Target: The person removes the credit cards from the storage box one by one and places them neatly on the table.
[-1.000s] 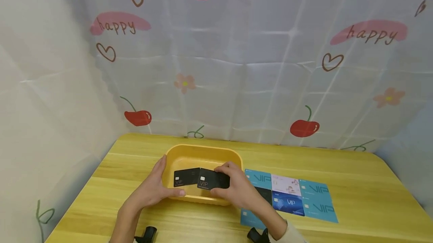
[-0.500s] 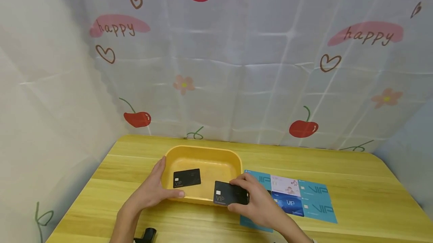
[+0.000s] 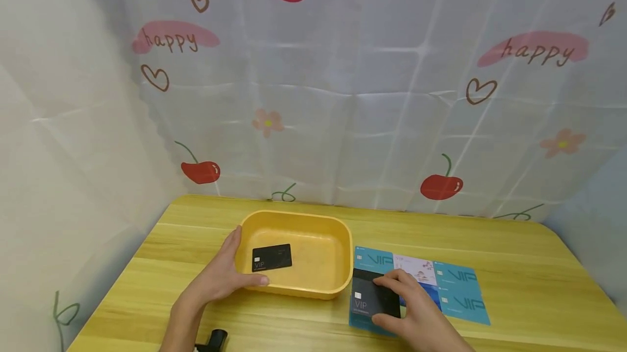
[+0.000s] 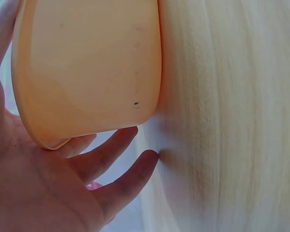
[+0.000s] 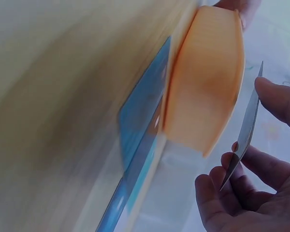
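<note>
A black VIP card [image 3: 377,296] is pinched between the thumb and fingers of my right hand [image 3: 416,308]. It is held above the table, over the grid of cards, and shows edge-on in the right wrist view. My left hand [image 3: 220,270] rests spread around the front-left corner of a yellow plastic basin [image 3: 294,290], its thumb along the front rim and its fingers at the left side. The outer wall of the basin [image 4: 92,63] fills much of the left wrist view. Inside the basin lies another black VIP card [image 3: 271,258].
Teal VIP cards [image 3: 458,274], a pink-white card [image 3: 418,266] and a blue card [image 3: 432,293], partly behind my right hand, lie side by side right of the basin. A black clip-like object [image 3: 215,340] sits near my left wrist. A patterned curtain [image 3: 338,123] rises behind the table.
My right hand has lifted one black card out of the basin and carried it right, over the laid-out cards. The left hand stays at the basin's corner.
</note>
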Demonstrator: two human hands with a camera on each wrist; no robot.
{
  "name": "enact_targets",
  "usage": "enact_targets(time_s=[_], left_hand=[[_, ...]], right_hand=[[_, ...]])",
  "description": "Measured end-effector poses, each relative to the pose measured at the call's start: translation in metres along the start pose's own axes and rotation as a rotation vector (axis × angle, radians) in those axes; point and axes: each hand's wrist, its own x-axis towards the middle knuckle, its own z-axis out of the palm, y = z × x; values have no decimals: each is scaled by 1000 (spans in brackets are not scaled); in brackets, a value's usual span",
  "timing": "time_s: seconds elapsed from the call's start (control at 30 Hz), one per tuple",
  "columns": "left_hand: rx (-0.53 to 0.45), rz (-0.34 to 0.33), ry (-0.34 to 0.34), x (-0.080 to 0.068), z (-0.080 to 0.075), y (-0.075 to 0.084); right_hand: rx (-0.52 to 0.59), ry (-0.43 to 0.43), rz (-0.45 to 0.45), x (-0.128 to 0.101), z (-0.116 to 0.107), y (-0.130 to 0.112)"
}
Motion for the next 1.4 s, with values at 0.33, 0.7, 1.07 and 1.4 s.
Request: enact_targets(time_s=[0.33, 0.7, 1.07, 1.4], left_hand=[[14, -14, -1, 1, 1, 1], [-2, -16, -14, 0, 2, 2], [0, -6, -13, 0, 1, 1], [14, -11, -8, -1, 0, 3]], right_hand=[[-84, 8, 55, -13, -10, 23], [-259, -18, 135, -23, -17, 54], [-381, -22, 92, -27, -19, 70], [-400, -52, 99, -26, -17, 75]])
